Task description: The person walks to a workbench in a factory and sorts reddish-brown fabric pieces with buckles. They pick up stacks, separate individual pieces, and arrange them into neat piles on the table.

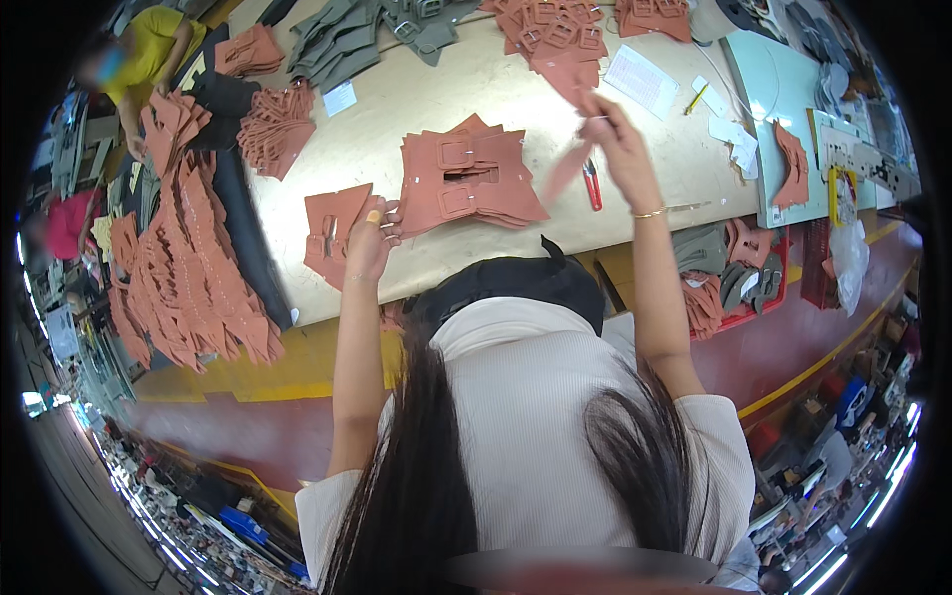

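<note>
A stack of terracotta leather-like pieces with square buckles (457, 183) lies on the pale table in front of me. Left of it, my left hand (370, 241) grips the right edge of a single terracotta piece with a slot cut in it (329, 230). One finger of that hand wears a yellowish wrap. My right hand (622, 149) is raised at the stack's right, its fingers closed on a narrow terracotta piece (567, 173) that is smeared by motion. Red-handled snips (592, 186) lie on the table below that hand.
More buckled terracotta pieces (551, 30) and dark green ones (337, 40) are piled along the far side. Paper sheets (643, 81) lie at the right, near a pale green board (769, 119). A red crate (739, 317) stands below the table's right edge. Another person (149, 59) works at far left.
</note>
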A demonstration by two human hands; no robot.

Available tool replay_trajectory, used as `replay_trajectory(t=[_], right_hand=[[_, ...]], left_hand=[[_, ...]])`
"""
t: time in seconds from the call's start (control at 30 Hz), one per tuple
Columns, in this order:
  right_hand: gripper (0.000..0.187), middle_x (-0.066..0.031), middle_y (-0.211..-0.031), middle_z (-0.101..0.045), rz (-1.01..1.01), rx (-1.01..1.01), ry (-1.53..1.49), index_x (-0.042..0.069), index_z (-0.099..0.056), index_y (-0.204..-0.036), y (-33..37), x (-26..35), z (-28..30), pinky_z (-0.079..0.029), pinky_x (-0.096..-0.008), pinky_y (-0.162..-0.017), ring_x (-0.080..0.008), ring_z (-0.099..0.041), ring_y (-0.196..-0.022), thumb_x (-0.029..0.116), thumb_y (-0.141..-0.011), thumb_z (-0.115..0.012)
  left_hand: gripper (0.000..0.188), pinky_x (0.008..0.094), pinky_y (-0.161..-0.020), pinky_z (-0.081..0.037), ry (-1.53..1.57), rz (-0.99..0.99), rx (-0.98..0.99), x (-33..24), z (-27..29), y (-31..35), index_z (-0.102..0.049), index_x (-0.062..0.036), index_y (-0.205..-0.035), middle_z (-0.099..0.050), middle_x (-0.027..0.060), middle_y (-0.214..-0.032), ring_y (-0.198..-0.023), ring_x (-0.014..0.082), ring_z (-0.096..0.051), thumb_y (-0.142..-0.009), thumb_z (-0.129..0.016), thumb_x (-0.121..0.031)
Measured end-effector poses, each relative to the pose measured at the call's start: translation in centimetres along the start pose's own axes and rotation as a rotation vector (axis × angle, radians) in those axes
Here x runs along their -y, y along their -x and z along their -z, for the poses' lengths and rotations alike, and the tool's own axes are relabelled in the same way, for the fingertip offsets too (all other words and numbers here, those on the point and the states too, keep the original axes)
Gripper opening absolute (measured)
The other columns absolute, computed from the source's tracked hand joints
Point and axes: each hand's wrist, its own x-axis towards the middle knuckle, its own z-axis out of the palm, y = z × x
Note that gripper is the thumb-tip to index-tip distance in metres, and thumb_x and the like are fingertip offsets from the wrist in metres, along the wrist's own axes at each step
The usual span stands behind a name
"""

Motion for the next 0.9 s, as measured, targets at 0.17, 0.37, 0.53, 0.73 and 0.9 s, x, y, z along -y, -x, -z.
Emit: replay_trajectory(t=[0.17, 0.37, 0.53, 0.73, 0.9], right_hand=[[0.043, -0.0051, -0.094, -0.051, 0.282, -0.068, 0.384, 0.007, -0.055, -0.126, -0.3, 3.2, 1.3, -0.044, -0.0249, -0.076, -0.0143, -0.051, -0.082, 0.025, -0.089, -0.065], [0.045, -0.0053, -0.096, -0.050, 0.275, -0.053, 0.299, 0.006, -0.056, -0.125, 0.5, 3.2, -2.5, -0.043, -0.0254, -0.074, -0.0147, -0.047, -0.078, 0.030, -0.088, -0.065], [0.045, -0.0044, -0.093, -0.048, 0.283, -0.133, 0.319, 0.007, -0.058, -0.124, 0.6, 3.4, -1.9, -0.041, -0.0248, -0.073, -0.0150, -0.046, -0.079, 0.033, -0.088, -0.064], [0.048, -0.0091, -0.097, -0.051, 0.284, -0.178, 0.560, 0.005, -0.058, -0.121, 1.4, 3.1, -0.1, -0.044, -0.0307, -0.076, -0.0214, -0.052, -0.084, 0.032, -0.083, -0.070], [0.048, -0.0082, -0.088, -0.050, 0.093, -0.084, 0.719, 0.003, -0.059, -0.119, 3.1, 0.9, 1.0, -0.043, -0.0288, -0.068, -0.0184, -0.048, -0.073, 0.023, -0.078, -0.075]], left_hand=[[0.040, 0.0243, -0.062, -0.041, -0.127, 0.006, -0.007, 0.2, -0.3, 0.4, -0.064, -0.0005, -0.107, -0.056, 0.0003, -0.087, -0.070, 0.0093, -0.050, -0.096, -0.051, -0.037], [0.040, 0.0229, -0.060, -0.042, -0.216, -0.020, -0.022, -0.1, -0.3, 0.6, -0.064, 0.0002, -0.106, -0.056, 0.0004, -0.084, -0.070, 0.0095, -0.051, -0.096, -0.051, -0.036], [0.029, 0.0206, -0.058, -0.040, -0.286, -0.079, -0.001, 0.1, -0.1, 0.1, -0.063, 0.0020, -0.107, -0.058, 0.0002, -0.082, -0.065, 0.0067, -0.048, -0.088, -0.063, -0.020], [0.027, 0.0210, -0.059, -0.044, -0.339, -0.142, -0.055, -0.1, -0.3, 0.5, -0.065, 0.0042, -0.106, -0.064, 0.0039, -0.084, -0.065, 0.0072, -0.052, -0.082, -0.068, -0.009], [0.027, 0.0213, -0.060, -0.047, -0.407, -0.194, -0.072, 0.0, -0.6, 0.8, -0.063, 0.0056, -0.108, -0.064, 0.0055, -0.086, -0.068, 0.0090, -0.056, -0.083, -0.065, -0.005]])
